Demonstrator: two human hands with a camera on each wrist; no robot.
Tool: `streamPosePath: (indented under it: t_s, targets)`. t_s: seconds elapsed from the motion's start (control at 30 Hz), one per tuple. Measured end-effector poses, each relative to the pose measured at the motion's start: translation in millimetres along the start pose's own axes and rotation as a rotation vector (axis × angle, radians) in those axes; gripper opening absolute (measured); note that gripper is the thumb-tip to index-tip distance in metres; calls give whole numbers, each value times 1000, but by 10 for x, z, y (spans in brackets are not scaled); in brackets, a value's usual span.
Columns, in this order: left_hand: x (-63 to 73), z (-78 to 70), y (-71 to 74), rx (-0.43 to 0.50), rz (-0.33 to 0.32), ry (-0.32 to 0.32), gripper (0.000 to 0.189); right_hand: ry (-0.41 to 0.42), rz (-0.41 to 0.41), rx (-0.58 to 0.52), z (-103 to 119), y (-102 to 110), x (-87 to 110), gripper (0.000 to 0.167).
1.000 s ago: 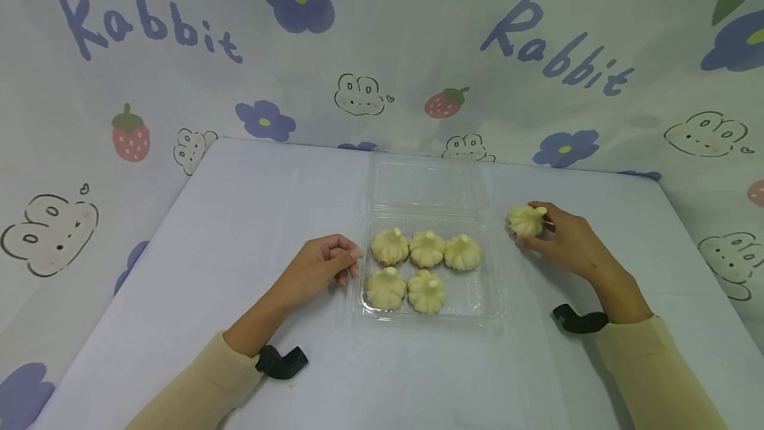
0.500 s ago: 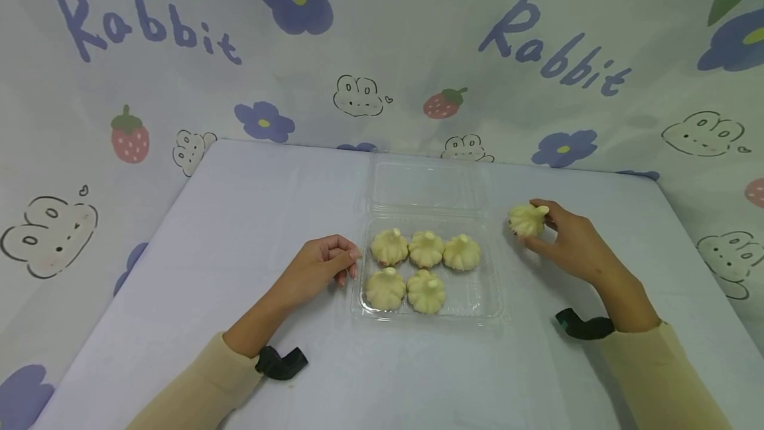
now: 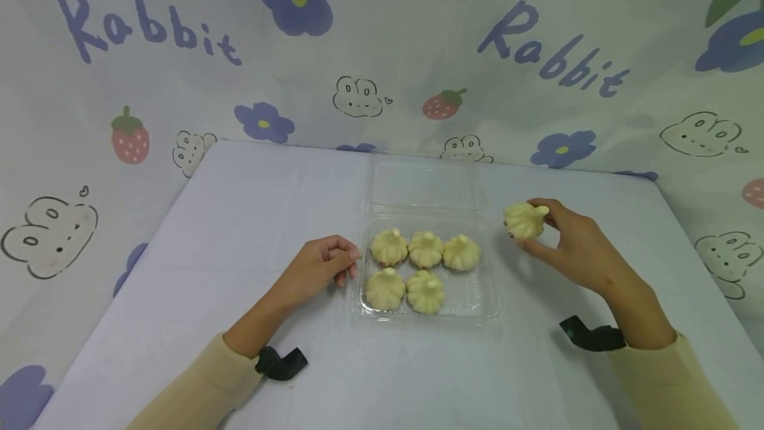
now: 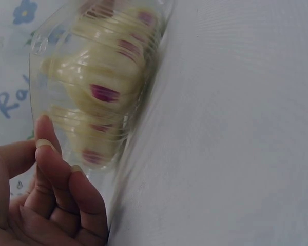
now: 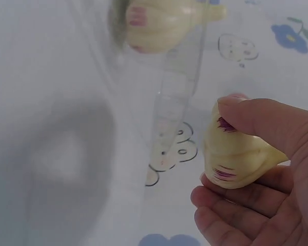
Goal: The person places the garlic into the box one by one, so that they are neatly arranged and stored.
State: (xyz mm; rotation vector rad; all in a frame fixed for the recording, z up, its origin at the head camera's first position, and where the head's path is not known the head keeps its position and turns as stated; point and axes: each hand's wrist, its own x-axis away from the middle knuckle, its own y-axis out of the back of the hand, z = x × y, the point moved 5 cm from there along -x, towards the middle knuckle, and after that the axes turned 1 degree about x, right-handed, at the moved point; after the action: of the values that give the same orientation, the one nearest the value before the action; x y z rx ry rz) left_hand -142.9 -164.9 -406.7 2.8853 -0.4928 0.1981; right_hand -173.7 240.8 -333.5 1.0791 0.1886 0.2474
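A clear plastic clamshell box (image 3: 468,297) lies opened on the table, holding several pale garlic bulbs (image 3: 426,292) with purple patches. Two rows of bulbs fill most of it; the front right spot is bare. At the box's left rim, my left hand (image 3: 322,267) pinches the edge between thumb and index finger, other fingers curled below. My right hand (image 3: 575,244) holds another garlic bulb (image 3: 524,220) by its side, right of the box and above the table. In the right wrist view, the thumb presses one side of this bulb (image 5: 236,154) and fingers support the other.
The box's transparent lid (image 3: 426,186) is folded back toward the wall. A white cloth covers the table (image 3: 268,198). Behind it hangs a printed backdrop (image 3: 394,32) with rabbits, flowers and strawberries. Dark wrist mounts (image 3: 282,362) sit on both forearms.
My right hand has lifted the garlic bulb a little off the table and shifted slightly toward the box. The left hand and the box stay in place.
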Motion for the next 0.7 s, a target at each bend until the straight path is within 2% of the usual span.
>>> streamPosePath:
  t_s: [0.3, 0.7]
  targets:
    - [2, 10, -2, 3, 3, 6, 20, 130, -57, 12, 279, 65, 119, 70]
    - [-5, 15, -5, 5, 0, 14, 21, 214, -36, 45, 538, 50, 237, 70]
